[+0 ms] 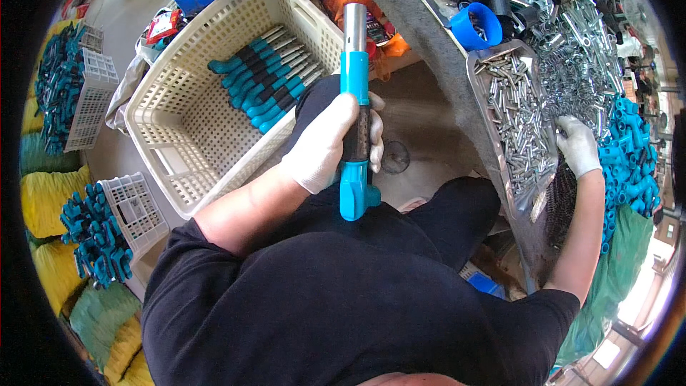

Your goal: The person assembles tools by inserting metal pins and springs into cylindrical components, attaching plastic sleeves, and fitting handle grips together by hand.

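My gloved left hand [330, 139] is wrapped round a teal and black tubular tool handle [355, 71]. It stands nearly upright in front of me, with a bare silver tube at its top and a teal, hooked end at the bottom. Off to the right, my gloved right hand [577, 144] reaches into a heap of thin metal springs [572, 93]. Its fingers are bent together at the heap's edge; what they hold, if anything, is too small to make out. Beside that hand lies a metal tray [475, 75] of small silver pins [511, 118].
A cream perforated basket [153, 118] at the left holds several similar teal handles [261, 86]. The grey bench edge [436, 50] curves past my knees. On the bench are a blue cup [468, 28], black tubes [500, 7] and teal parts [629, 157]. White crates [136, 211] stand far left.
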Demonstrator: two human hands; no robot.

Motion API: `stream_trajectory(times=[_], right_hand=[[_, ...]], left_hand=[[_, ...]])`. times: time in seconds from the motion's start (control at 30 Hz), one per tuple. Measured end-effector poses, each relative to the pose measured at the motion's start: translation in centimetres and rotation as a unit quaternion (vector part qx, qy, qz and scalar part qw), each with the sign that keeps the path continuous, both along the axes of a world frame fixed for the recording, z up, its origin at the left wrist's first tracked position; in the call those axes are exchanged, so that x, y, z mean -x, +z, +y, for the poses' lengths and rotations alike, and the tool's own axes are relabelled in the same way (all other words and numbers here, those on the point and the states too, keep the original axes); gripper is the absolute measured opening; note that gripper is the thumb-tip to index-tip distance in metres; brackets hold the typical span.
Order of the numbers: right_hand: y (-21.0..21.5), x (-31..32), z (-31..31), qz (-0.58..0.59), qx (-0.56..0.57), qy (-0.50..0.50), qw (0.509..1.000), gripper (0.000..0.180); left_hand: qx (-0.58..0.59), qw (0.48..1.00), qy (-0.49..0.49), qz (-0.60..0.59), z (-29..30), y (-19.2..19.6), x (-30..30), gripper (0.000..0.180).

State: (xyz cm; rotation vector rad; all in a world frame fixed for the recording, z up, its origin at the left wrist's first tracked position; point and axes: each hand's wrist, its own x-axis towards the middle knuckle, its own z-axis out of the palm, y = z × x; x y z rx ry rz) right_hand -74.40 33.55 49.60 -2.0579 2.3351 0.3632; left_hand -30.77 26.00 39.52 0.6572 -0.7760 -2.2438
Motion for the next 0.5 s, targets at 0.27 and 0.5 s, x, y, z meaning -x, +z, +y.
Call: stream_trajectory(times=[0.27, 0.5], right_hand=[[0.0, 0.2, 0.2, 0.031, 0.012, -0.056, 0.998, 0.022], [-0.7, 0.8, 0.7, -0.046, 0.100, 0.050, 0.993, 0.024]], left_hand=[[-0.077, 0.995, 0.054, 0.024, -2.2, 2.0, -0.6, 0.053], [-0.006, 0.992, 0.121, 0.046, -4.4, 4.7, -4.9, 0.067]])
